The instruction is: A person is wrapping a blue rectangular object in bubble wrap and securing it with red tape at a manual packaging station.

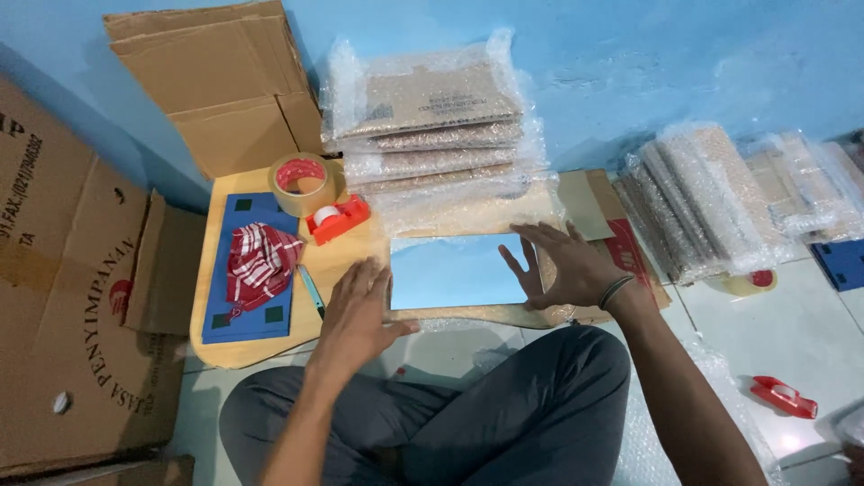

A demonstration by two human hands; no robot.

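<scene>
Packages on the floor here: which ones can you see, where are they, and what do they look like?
Bubble-wrapped stack: flat brown parcels, against the blue wall, beyond both hands.
Leaning wrapped parcels: right side, brown in clear bubble wrap.
Big cardboard box: far left, brown with dark and red print.
Flattened carton: top left, plain brown.

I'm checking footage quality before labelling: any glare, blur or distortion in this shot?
Head view: glare flares on the clear bubble-wrapped stack of flat cardboard packs; the pale blue reflective rectangular panel between left hand and right hand mirrors the wall; wide-angle bending at the edges; hands sharp, lighting soft, shadows faint.
</scene>
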